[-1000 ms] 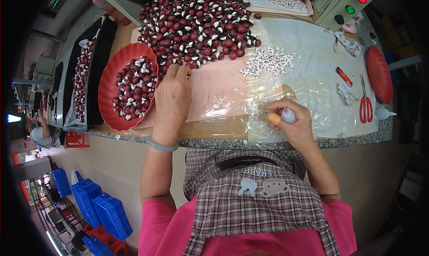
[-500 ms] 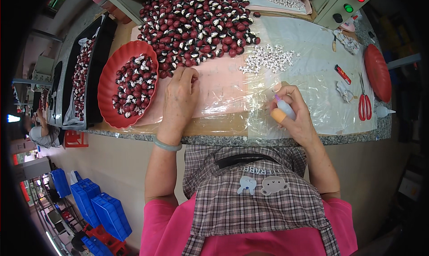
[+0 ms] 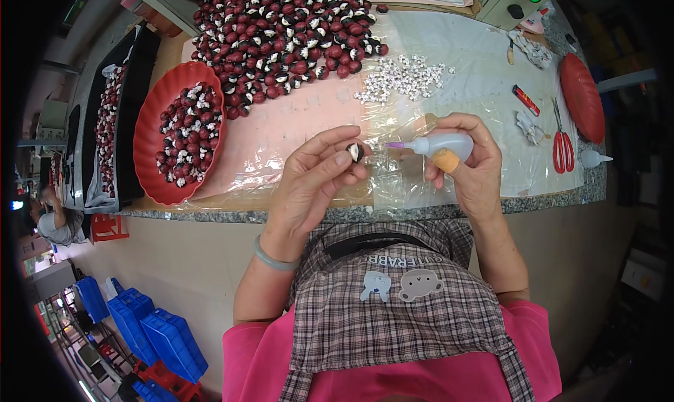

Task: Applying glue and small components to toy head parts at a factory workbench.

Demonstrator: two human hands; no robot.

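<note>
Between the thumb and fingers of my left hand (image 3: 317,174) is a small round black-and-white piece (image 3: 355,152), held up over the table's near side. My right hand (image 3: 469,165) grips a translucent squeeze bottle (image 3: 449,146) with a purple nozzle, whose tip points left at the piece, a little apart from it. Orange tape wraps my right thumb. Beyond my left hand spreads a big pile of dark red, black and white round pieces (image 3: 288,34). Small white parts (image 3: 404,78) lie scattered beyond the bottle.
A red scalloped tray (image 3: 144,149) of finished-looking pieces stands at the left, beside a black bin (image 3: 144,58). On the right lie red-handled scissors (image 3: 562,149), a red cutter (image 3: 525,100), crumpled tissue (image 3: 529,128), another squeeze bottle (image 3: 595,158) and a red plate (image 3: 583,99).
My left hand has come back from the pile's edge toward the middle, now with a piece in its fingers. My right hand has turned the bottle so its nozzle points left.
</note>
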